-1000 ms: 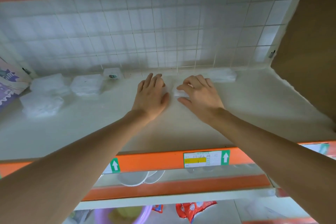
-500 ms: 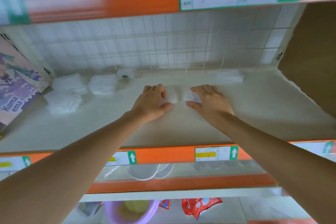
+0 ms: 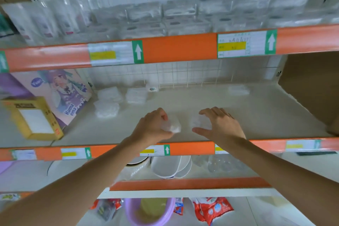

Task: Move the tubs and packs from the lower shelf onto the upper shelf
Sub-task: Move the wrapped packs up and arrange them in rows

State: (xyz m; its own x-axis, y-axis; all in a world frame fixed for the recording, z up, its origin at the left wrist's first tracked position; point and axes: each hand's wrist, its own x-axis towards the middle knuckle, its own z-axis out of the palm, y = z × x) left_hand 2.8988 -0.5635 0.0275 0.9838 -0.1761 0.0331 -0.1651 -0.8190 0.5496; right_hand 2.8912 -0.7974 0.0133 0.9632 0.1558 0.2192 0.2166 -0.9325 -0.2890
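My left hand [image 3: 153, 126] grips a small clear pack of white stuff [image 3: 173, 125] just above the cream lower shelf [image 3: 247, 115]. My right hand [image 3: 221, 124] curls its fingers and thumb round a second clear pack [image 3: 200, 122] beside it. Several more white packs [image 3: 108, 103] lie at the back left of this shelf, one more pack [image 3: 238, 90] at the back right. The upper shelf [image 3: 179, 47] with its orange edge runs above, crowded with clear-wrapped white goods [image 3: 183, 18].
A purple illustrated box [image 3: 60, 93] and a yellow carton [image 3: 34, 117] stand at the left of the lower shelf. A brown cardboard panel [image 3: 311, 88] closes the right side. Below are white bowls [image 3: 171, 167], a purple tub [image 3: 150, 211] and red bags [image 3: 212, 209].
Both hands drew the two packs back from the rear of the shelf toward its front edge and apart. The view tilted up, so the upper shelf now shows.
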